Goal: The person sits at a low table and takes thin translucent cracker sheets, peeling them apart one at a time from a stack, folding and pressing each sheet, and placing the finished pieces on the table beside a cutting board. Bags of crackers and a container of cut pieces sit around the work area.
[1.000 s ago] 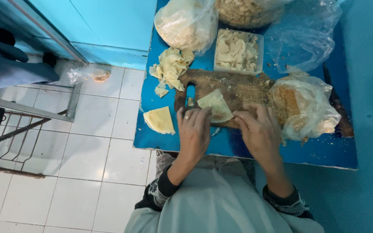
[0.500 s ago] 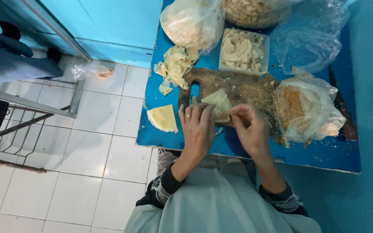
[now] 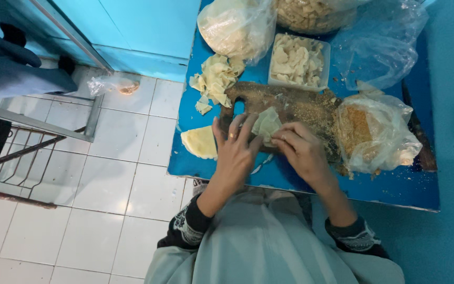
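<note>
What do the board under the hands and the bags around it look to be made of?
The cutting board looks like dark, matte wood, with a handle hole at its left end and a dusting of crumbs. The bag of crumbs beside it and the bag of pale pieces look like thin clear plastic film: glossy, creased and see-through. Both hands pinch a pale sheet, seemingly soft dough.

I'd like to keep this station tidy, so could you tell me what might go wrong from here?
The pale sheet lies at the table's left edge and might slide onto the floor tiles. Crumbs cover the wooden board, so folding the wrapper with the left hand and right hand could scatter more. The open crumb bag could spill.
</note>
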